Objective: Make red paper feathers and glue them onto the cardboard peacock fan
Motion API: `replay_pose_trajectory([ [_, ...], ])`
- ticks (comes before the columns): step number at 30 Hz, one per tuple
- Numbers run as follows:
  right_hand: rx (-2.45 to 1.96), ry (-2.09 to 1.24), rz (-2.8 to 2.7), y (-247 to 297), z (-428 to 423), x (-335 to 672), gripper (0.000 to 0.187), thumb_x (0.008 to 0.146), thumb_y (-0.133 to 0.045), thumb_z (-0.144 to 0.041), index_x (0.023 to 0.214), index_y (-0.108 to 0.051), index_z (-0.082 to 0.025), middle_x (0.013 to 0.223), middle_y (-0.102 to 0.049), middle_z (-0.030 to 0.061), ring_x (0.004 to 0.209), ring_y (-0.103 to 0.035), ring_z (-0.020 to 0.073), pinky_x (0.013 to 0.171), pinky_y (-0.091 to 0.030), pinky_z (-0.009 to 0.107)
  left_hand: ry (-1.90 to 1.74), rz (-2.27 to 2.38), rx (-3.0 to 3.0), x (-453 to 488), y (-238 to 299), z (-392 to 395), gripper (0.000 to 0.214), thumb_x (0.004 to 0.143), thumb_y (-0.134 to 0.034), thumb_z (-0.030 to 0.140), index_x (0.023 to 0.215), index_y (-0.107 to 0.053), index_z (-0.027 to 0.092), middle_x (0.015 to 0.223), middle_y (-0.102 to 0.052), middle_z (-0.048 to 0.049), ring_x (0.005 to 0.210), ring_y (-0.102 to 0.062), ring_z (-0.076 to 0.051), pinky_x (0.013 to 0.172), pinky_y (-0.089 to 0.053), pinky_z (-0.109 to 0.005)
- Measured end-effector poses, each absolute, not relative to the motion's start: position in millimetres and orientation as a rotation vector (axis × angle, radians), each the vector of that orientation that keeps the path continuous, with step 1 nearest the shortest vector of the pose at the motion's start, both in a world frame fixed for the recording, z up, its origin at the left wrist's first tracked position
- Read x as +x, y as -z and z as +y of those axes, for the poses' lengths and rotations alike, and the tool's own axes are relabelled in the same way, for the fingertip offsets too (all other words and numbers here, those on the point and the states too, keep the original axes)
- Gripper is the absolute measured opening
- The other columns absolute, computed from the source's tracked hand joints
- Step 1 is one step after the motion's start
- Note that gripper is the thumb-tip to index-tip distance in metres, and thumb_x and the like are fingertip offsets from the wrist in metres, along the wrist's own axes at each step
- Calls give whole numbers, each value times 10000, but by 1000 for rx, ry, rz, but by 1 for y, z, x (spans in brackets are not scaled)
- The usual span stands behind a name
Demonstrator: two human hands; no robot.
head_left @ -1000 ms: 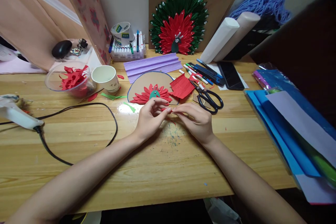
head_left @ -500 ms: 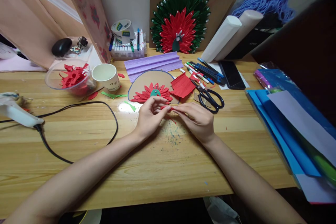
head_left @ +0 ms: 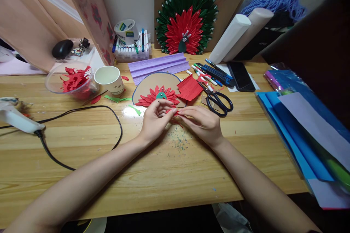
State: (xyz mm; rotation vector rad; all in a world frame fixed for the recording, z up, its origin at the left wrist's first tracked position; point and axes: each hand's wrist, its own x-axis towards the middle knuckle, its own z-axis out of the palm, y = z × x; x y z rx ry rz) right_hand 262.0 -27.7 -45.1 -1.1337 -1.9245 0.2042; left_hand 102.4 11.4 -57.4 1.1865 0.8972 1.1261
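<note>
Between my fingertips is a small piece of red crepe paper (head_left: 176, 112), mostly covered by the fingers. My left hand (head_left: 157, 118) pinches it from the left with thumb and fingers, and my right hand (head_left: 203, 122) pinches its other end. Just behind my hands lies a cardboard half-disc (head_left: 147, 83) with a blue outline. Red paper petals (head_left: 144, 98) fan out on it around a green piece (head_left: 161, 95). To the right, a red paper sheet (head_left: 190, 89) overlaps the cardboard, and black-handled scissors (head_left: 218, 102) lie beside it.
A finished green-and-red paper peacock (head_left: 187, 22) leans against the back. On the left are a bowl of red scraps (head_left: 73, 80), a paper cup (head_left: 109, 80) and a glue gun (head_left: 19, 116) with its black cord. Pens (head_left: 214, 74), a phone (head_left: 241, 76) and blue sheets (head_left: 295, 134) lie to the right.
My right fingertips have shifted slightly left, closer to my left thumb, over the red paper. The whole view has moved a little; other things stay put.
</note>
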Motion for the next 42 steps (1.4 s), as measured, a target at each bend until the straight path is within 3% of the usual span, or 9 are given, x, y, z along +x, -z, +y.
replay_pose_trajectory([
  [15, -1105, -185, -1929, 46, -26, 263, 97, 821, -601, -145, 865, -679, -184, 842, -725, 79, 782, -675, 165, 708, -564, 313, -1104, 899, 1198, 103, 59, 11, 239, 696, -728, 217, 858, -566, 150, 826, -642, -22, 732, -625, -104, 654, -525, -224],
  [26, -1194, -492, -1716, 47, -27, 263, 42, 793, -642, -188, 799, -680, -205, 806, -705, 32, 760, -661, 156, 688, -548, 305, -1091, 899, 1237, 102, 58, 10, 221, 706, -718, 212, 858, -570, 150, 830, -649, -31, 751, -634, -118, 654, -525, -231],
  [42, -1251, -525, -1651, 47, -27, 263, 24, 773, -642, -186, 763, -657, -201, 762, -699, 17, 733, -658, 155, 688, -548, 305, -1054, 869, 1291, 102, 60, 10, 249, 709, -724, 237, 886, -571, 153, 879, -626, -39, 743, -616, -112, 617, -507, -212],
])
